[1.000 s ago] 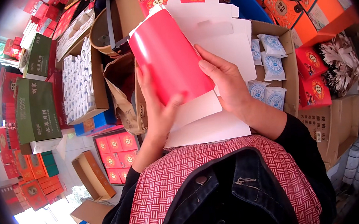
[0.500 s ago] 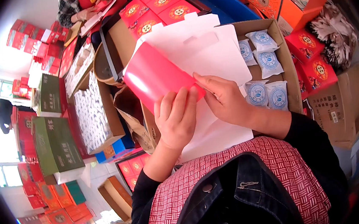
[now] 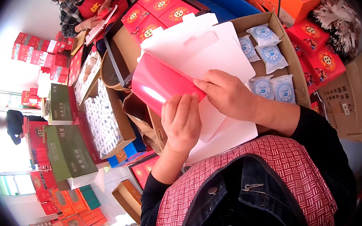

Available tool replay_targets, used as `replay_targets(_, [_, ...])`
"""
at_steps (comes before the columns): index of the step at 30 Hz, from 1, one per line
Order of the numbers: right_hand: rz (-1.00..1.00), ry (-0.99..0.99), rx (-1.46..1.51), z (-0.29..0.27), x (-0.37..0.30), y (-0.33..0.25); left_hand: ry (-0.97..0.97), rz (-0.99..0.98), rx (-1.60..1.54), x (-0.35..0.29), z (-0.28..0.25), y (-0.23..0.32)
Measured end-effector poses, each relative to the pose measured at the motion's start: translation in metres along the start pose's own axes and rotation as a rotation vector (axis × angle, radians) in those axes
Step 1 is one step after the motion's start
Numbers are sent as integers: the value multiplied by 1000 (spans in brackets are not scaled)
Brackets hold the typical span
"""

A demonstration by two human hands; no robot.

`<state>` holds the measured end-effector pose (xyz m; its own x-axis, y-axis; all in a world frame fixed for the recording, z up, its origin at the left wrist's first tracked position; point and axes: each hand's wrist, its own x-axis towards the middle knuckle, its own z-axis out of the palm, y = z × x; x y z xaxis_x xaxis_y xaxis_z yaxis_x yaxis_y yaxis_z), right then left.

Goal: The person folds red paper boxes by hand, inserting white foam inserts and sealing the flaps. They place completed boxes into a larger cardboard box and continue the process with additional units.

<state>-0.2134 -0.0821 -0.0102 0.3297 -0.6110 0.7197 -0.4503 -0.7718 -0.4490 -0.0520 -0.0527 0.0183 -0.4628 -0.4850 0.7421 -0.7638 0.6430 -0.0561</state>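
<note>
Both hands are folding a flat red-and-white carton blank [image 3: 194, 64] held above my lap.
My left hand [image 3: 181, 121] is pinching its red panel while my right hand [image 3: 226, 94] is pressing the crease; I'm keeping edges aligned.

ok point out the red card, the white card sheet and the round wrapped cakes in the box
red card [image 3: 154, 83], head view, on its glossy red face
white card sheet [image 3: 210, 52], head view, on its bare upper part
round wrapped cakes [image 3: 270, 55], head view, on one packet's middle
</note>
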Motion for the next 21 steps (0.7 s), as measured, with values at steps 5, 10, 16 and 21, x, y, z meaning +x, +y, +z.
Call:
replay_targets(5, [-39, 6, 99, 1, 0, 3, 11, 1, -14, -1, 2, -1])
replay_targets(10, [-1, -65, 193, -3, 0, 8, -16, -8, -25, 0, 1, 1])
replay_targets(16, [394, -248, 860, -21, 9, 15, 29, 11, -25, -9, 2, -1])
replay_targets(21, [797, -153, 1154, -5, 1, 15, 83, 16, -37, -2, 5, 11])
